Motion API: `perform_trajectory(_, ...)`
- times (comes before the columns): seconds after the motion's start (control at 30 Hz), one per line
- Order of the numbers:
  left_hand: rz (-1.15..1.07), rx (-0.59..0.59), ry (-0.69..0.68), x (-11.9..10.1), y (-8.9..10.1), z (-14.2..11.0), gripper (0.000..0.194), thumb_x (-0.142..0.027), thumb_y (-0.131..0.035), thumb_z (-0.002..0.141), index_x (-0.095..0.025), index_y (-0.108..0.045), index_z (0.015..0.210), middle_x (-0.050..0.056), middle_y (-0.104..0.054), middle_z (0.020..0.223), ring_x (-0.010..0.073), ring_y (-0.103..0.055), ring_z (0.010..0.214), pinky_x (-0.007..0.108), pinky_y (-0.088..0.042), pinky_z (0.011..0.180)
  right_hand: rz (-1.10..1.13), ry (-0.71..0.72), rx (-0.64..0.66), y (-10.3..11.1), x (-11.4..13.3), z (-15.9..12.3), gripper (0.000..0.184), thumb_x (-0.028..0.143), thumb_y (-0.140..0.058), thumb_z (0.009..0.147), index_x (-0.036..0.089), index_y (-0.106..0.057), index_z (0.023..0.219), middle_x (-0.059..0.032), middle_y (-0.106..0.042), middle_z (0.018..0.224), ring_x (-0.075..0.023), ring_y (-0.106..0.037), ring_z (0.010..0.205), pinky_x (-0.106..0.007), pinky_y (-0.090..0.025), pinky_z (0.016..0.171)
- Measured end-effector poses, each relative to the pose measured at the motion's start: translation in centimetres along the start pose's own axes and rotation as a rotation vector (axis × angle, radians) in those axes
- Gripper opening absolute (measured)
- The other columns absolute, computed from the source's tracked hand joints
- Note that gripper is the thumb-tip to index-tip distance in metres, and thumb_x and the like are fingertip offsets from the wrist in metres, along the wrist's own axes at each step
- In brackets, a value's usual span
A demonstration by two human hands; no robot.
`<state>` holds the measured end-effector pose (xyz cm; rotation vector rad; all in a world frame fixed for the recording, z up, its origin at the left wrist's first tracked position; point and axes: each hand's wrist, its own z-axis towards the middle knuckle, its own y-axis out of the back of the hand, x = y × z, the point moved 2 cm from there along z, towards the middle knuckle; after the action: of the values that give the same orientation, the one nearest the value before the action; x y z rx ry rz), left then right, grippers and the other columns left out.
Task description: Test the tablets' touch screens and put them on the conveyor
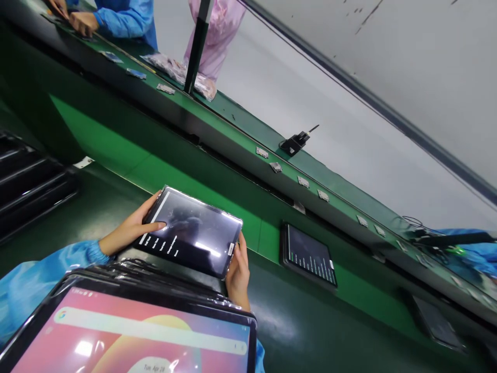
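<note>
Between my two hands is a tablet [198, 223] with a dark screen, a short white text list along one edge and a small sticker near the right side. My left hand [134, 225] grips its left end, with the thumb lying over the screen. Around the right end my right hand [238, 272] is closed, its fingers along the edge. Close below, nearer the camera, a stack of tablets has a lit one [155, 331] on top, showing a pink and yellow home screen. The stack covers my right forearm.
More tablets lie on the green bench, one with a text list [308, 254] and a dark one [437, 322]. At left is a row of black glossy items [31, 181]. Small boards [303, 182] sit along the raised belt, beside a black adapter [295, 143]. Across it, a co-worker's hands [83, 23] handle something.
</note>
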<state>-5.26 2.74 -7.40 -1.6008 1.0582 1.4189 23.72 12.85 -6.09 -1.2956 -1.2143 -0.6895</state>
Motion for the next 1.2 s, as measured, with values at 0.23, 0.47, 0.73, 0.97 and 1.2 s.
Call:
perform_trajectory(0.23, -0.244, -0.046, 0.103, -1.1, -0.4, -0.1, 0.086, -0.042, -0.072, 0.076, -0.026, -0.036, 0.153, 0.003, -0.036, 0.158, 0.0333, -0.034, 0.145, 0.043, -0.03, 0.121, 0.015, -0.044, -0.014, -0.1, 0.1, 0.0, 0.063, 0.044, -0.067, 0.082, 0.027, -0.051, 0.141, -0.0049, -0.065, 0.134, -0.0271, -0.058, 0.127, -0.045, -0.041, 0.11)
perform_trajectory(0.47, -0.354, -0.033, 0.176, -1.6, -0.2, -0.3, 0.082, -0.036, -0.073, 0.074, -0.027, -0.04, 0.149, 0.005, -0.042, 0.155, 0.0358, -0.039, 0.141, 0.047, -0.036, 0.117, -0.019, -0.039, -0.019, 0.0, 0.1, 0.2, 0.065, 0.045, -0.065, 0.082, 0.026, -0.05, 0.142, -0.005, -0.062, 0.138, -0.0274, -0.055, 0.131, -0.046, -0.037, 0.113)
perform_trajectory(0.73, -0.315, 0.001, 0.157, -1.8, -0.3, -0.4, 0.088, -0.034, -0.077, 0.072, -0.03, -0.037, 0.15, 0.006, -0.044, 0.154, 0.0354, -0.047, 0.135, 0.041, -0.046, 0.108, -0.077, -0.021, -0.02, 0.8, -0.4, 0.4, 0.061, 0.046, -0.063, 0.084, 0.028, -0.051, 0.141, -0.004, -0.053, 0.148, -0.028, -0.048, 0.138, -0.049, -0.032, 0.117)
perform_trajectory(0.97, -0.307, 0.001, 0.157, -2.0, -0.4, -0.3, 0.097, -0.03, -0.08, 0.066, -0.029, -0.034, 0.151, 0.006, -0.045, 0.152, 0.0353, -0.048, 0.134, 0.042, -0.044, 0.109, -0.021, -0.04, 0.003, 0.7, -0.3, 0.4, 0.06, 0.042, -0.062, 0.086, 0.027, -0.048, 0.142, -0.0045, -0.056, 0.145, -0.0281, -0.049, 0.137, -0.05, -0.03, 0.118)
perform_trajectory(1.2, -0.511, -0.073, 0.24, -2.3, -0.2, -0.3, 0.075, -0.038, -0.069, 0.071, -0.03, -0.047, 0.143, 0.004, -0.059, 0.139, 0.0334, -0.059, 0.12, 0.044, -0.052, 0.1, -0.096, 0.022, 0.112, 0.9, -0.5, 0.1, 0.078, 0.023, -0.064, 0.073, 0.03, -0.042, 0.147, 0.0028, -0.035, 0.16, -0.025, -0.026, 0.151, -0.047, -0.018, 0.125)
